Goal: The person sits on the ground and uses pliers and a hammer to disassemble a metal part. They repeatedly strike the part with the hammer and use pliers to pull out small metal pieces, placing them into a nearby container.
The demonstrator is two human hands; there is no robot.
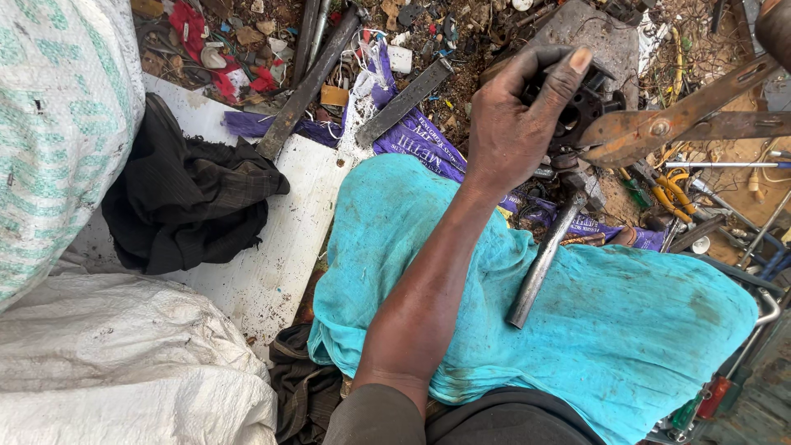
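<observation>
Left hand (515, 124) outstretched, fingers gripping dark part (581, 103), perhaps metal.

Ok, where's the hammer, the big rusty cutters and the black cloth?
hammer (540, 268), head view, middle of its metal handle.
rusty cutters (659, 128), head view, at the pivot bolt.
black cloth (185, 202), head view, its crumpled middle.

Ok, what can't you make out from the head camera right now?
- Right hand: out of the head view past the right edge; only the rusty shears reach in.
- Dark metal part in the left hand: mostly covered by the fingers, so its shape is unclear.
- Hammer: head partly hidden behind the hand and shears.
- Scattered scrap on the ground: too small to identify.
</observation>
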